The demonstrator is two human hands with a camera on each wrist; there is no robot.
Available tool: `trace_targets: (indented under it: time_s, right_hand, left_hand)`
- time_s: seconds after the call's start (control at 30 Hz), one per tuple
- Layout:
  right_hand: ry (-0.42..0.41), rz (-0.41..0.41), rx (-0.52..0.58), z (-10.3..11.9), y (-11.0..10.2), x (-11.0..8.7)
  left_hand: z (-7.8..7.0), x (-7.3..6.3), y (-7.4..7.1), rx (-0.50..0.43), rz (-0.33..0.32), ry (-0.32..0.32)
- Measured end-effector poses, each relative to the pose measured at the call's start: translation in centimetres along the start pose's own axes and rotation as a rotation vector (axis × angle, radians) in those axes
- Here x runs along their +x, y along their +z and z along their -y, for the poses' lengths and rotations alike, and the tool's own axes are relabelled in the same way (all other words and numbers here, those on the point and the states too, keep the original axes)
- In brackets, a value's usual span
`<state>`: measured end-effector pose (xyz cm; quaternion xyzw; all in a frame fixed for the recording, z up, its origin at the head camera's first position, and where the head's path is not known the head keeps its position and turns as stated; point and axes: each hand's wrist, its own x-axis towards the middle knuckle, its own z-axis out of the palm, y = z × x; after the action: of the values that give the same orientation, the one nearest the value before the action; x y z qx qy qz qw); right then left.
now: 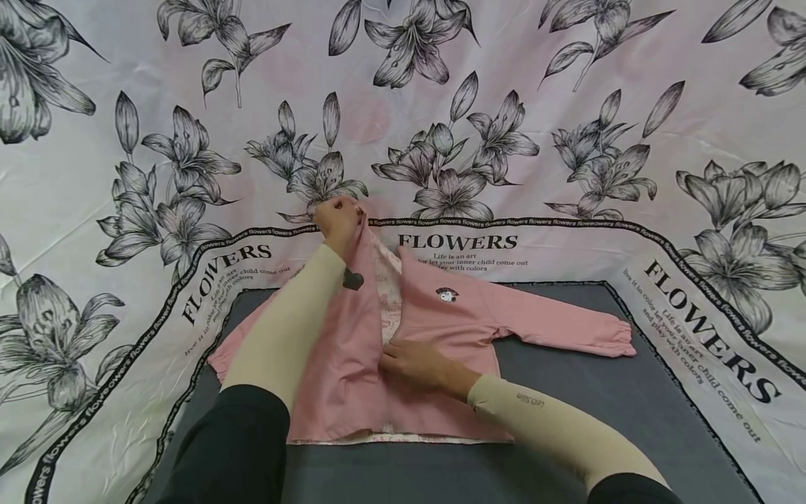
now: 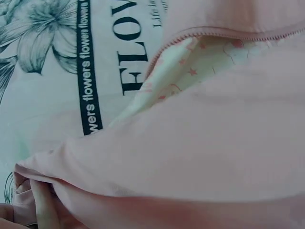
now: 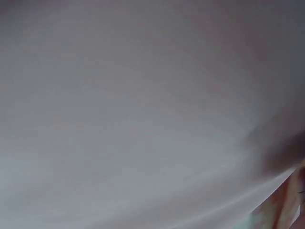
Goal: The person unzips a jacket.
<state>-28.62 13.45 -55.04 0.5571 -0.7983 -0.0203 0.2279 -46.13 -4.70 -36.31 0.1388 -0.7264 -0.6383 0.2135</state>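
A pink zip-up jacket (image 1: 453, 325) lies front up, partly unzipped, its pale printed lining (image 1: 388, 283) showing in the opening. My left hand (image 1: 338, 222) grips the jacket's collar and holds it raised; in the left wrist view its fingers (image 2: 44, 202) are tucked into the pink fabric. Lower down, my right hand (image 1: 418, 365) pinches the front edge around the bottom of the opening; its fingertips are partly hidden. Zipper teeth (image 2: 209, 34) run along the far edge of the opening. Pale blurred cloth fills most of the right wrist view.
Beneath the jacket is a dark grey surface (image 1: 567, 406), bordered by a white cloth (image 1: 667, 273) with printed flowers and lettering. One sleeve (image 1: 567, 318) stretches out to the right. The other sleeve (image 1: 236, 336) is partly behind my left forearm.
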Motion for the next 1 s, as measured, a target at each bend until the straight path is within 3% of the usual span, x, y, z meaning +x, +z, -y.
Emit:
trace_targets:
  time_s: [0.17,0.3,0.37,0.43,0.63,0.73,0.8,0.87,0.93,1.0]
  right_hand:
    - [-0.115,0.032,0.021,2.7,-0.5,0.1]
    - [-0.197,0.026,0.059,4.6,-0.7,0.2]
    - [-0.235,0.030,0.077,5.4,-0.7,0.2]
    - [-0.258,0.035,0.091,6.1,-0.9,0.2]
    - [-0.283,0.006,-0.024,7.6,-1.4,0.4]
    - [-0.315,0.001,-0.123,8.1,-1.5,0.4]
    - [-0.332,0.006,-0.181,8.4,-1.6,0.4]
    - [-0.325,0.021,-0.169,8.6,-1.7,0.3]
    - [-0.300,0.027,-0.091,8.4,-1.7,0.2]
    - [-0.263,0.013,0.020,7.9,-1.9,0.1]
  left_hand:
    - [-0.1,0.5,-0.4,-0.173,0.028,-0.059]
    - [-0.5,0.7,-0.7,-0.372,0.056,-0.117]
    - [-0.8,0.8,-0.9,-0.477,0.054,-0.159]
    - [-1.3,0.8,-1.1,-0.509,0.024,-0.195]
    - [-2.2,0.8,-1.5,-0.431,-0.142,-0.222]
    - [-2.1,0.9,-1.6,-0.418,-0.173,-0.204]
    - [-1.7,1.0,-1.8,-0.311,-0.123,-0.168]
    - [-1.1,1.1,-2.0,-0.125,-0.034,-0.092]
    - [-0.4,1.2,-2.2,0.084,0.067,0.026]
    - [0.3,1.2,-2.3,0.195,0.157,0.146]
